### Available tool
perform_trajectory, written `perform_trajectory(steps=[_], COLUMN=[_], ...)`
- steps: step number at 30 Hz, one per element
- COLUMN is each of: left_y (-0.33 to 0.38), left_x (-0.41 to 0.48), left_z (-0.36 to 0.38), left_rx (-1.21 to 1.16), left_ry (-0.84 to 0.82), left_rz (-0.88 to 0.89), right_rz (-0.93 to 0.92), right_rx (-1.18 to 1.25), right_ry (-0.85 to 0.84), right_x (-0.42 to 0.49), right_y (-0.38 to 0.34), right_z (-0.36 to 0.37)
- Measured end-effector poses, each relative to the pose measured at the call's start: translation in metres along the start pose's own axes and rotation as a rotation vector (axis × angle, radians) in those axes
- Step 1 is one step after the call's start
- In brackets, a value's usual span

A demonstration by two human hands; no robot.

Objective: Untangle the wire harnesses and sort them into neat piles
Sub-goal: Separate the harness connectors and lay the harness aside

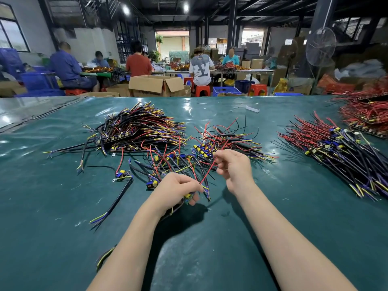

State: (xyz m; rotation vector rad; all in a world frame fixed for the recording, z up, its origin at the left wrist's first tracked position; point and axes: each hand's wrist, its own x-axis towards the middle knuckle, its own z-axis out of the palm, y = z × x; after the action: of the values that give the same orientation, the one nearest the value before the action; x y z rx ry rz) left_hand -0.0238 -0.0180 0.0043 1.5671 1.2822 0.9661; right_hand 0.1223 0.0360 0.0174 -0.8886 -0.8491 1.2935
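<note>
My left hand (pixel 175 191) grips one wire harness (pixel 188 196) by its small blue and yellow board, just above the green table (pixel 210 248). My right hand (pixel 235 169) pinches that harness's red wire (pixel 207 172), which runs taut between the two hands. Right behind my hands lies a tangled heap of harnesses (pixel 178 160) with red, black, yellow and purple leads. A small pile (pixel 226 141) sits beyond my right hand. A larger stacked pile (pixel 138 127) lies at the back left.
A long sorted pile (pixel 336 152) spreads along the right side, with red-wire stacks (pixel 369 114) behind it. A loose harness (pixel 117 185) with a black cable lies at the left. Beyond the table's far edge, people sit at benches among cardboard boxes (pixel 155 85).
</note>
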Motion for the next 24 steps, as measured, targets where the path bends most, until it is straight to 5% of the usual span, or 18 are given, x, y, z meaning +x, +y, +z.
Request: perform_trajectory(steps=[4,8,13,18,24], left_y=[0.004,0.010,0.013,0.003,0.004], left_x=[-0.003,-0.001,0.007,0.009,0.011], left_z=[0.001,-0.002,-0.011,-0.016,-0.015], left_rx=[-0.025,-0.330,-0.766,-0.709,-0.825], left_ry=[-0.145,-0.201,0.137,0.345,0.431], left_rz=[-0.062,-0.192,-0.121,-0.010,0.068], right_rz=[0.038,0.048,0.098,0.243,0.123], right_rx=[0.086,0.076,-0.349,-0.419,-0.319], right_ry=[0.145,0.154,-0.161,-0.574,-0.444], right_x=[0.007,0.009,-0.013,-0.033,-0.033], right_y=[-0.011,-0.016,0.004,0.007,0.011], right_z=[-0.011,-0.022,0.005,0.026,0.027])
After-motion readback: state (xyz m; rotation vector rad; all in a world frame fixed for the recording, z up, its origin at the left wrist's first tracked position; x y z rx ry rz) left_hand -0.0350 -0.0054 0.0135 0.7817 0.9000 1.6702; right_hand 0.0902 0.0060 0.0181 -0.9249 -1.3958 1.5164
